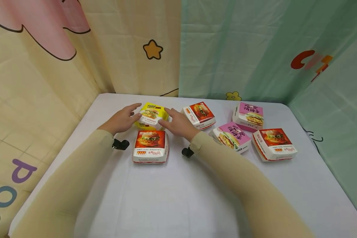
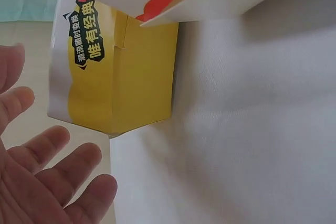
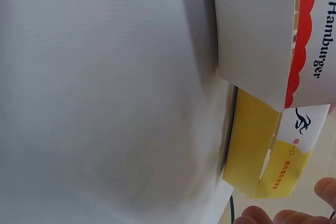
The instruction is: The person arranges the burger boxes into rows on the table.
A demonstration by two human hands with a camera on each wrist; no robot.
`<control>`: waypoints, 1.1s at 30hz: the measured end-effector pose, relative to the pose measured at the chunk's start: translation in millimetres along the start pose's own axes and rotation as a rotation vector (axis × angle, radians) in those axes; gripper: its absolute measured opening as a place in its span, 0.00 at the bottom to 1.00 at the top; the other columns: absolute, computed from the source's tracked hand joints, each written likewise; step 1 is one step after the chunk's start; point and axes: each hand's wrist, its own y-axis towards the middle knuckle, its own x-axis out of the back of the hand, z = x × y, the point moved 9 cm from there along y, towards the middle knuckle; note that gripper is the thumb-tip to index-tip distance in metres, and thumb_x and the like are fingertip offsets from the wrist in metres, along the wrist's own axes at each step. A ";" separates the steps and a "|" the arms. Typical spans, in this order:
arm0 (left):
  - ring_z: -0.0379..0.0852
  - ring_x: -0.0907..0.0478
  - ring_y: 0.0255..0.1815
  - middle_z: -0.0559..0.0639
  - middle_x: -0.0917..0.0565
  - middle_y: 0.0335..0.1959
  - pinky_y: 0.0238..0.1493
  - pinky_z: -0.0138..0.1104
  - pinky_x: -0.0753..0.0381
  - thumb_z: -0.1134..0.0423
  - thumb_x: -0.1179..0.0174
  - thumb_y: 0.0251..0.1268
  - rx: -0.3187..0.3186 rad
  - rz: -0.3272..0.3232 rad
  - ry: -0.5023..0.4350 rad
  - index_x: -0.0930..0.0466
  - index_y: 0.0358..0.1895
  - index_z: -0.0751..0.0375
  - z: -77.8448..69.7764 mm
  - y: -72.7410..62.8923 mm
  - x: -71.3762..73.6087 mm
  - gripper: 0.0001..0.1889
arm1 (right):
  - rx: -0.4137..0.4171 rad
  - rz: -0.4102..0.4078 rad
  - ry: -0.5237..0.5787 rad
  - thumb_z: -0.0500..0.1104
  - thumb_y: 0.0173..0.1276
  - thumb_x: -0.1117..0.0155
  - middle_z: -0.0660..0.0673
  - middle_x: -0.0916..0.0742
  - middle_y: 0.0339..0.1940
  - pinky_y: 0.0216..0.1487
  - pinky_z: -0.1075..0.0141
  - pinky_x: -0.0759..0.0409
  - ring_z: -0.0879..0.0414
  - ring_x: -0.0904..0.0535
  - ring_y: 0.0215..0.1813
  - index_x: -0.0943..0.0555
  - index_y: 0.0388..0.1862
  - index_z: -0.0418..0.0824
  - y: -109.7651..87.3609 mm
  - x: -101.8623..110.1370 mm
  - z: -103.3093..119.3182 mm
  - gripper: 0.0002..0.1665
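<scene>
A yellow hamburger box (image 1: 151,114) lies toward the back left of the table, with one hand on either side of it. My left hand (image 1: 120,119) is at its left side; in the left wrist view the spread, slightly bent fingers (image 2: 79,166) are apart from the yellow wall. From the right, my right hand (image 1: 179,124) reaches over, thumb and forefinger close to the box's edge. Its fingertips (image 3: 325,190) show at the lower corner of the right wrist view, beside the box. Directly in front stands a red and white hamburger box (image 1: 150,147), closed.
Another red and white box (image 1: 200,115) sits just right of my right hand. Farther right are two pink boxes, one behind (image 1: 248,115) and one nearer (image 1: 231,137), partly behind my sleeve, plus a red and white box (image 1: 274,144). Curtains (image 1: 226,49) rise along the table's back edge.
</scene>
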 end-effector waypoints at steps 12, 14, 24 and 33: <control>0.68 0.37 0.81 0.61 0.43 0.86 0.77 0.64 0.35 0.46 0.52 0.85 0.024 0.023 -0.048 0.48 0.86 0.43 3.2 5.3 -5.5 0.33 | -0.031 0.013 -0.041 0.70 0.75 0.40 0.42 0.37 0.87 0.85 0.43 0.41 0.42 0.42 0.87 0.41 0.87 0.54 7.0 -2.4 0.1 0.48; 0.68 0.37 0.81 0.61 0.43 0.86 0.77 0.64 0.34 0.46 0.52 0.85 0.025 0.023 -0.049 0.47 0.86 0.43 3.2 5.6 -5.6 0.33 | -0.032 0.016 -0.037 0.70 0.75 0.40 0.42 0.37 0.87 0.85 0.43 0.41 0.42 0.42 0.87 0.42 0.87 0.55 6.9 -2.3 0.2 0.49; 0.68 0.37 0.81 0.61 0.43 0.86 0.77 0.65 0.35 0.45 0.53 0.85 0.036 0.041 -0.059 0.47 0.86 0.42 5.2 8.8 -8.4 0.33 | -0.037 0.029 -0.022 0.71 0.73 0.38 0.43 0.39 0.88 0.85 0.42 0.41 0.42 0.43 0.87 0.41 0.87 0.55 6.1 -3.1 4.9 0.50; 0.68 0.39 0.82 0.60 0.42 0.86 0.80 0.66 0.41 0.43 0.53 0.84 0.033 0.046 -0.013 0.46 0.86 0.44 7.6 10.8 -11.7 0.33 | -0.027 0.053 -0.013 0.70 0.74 0.38 0.42 0.40 0.88 0.85 0.46 0.40 0.43 0.43 0.87 0.42 0.87 0.54 8.1 -7.7 8.0 0.50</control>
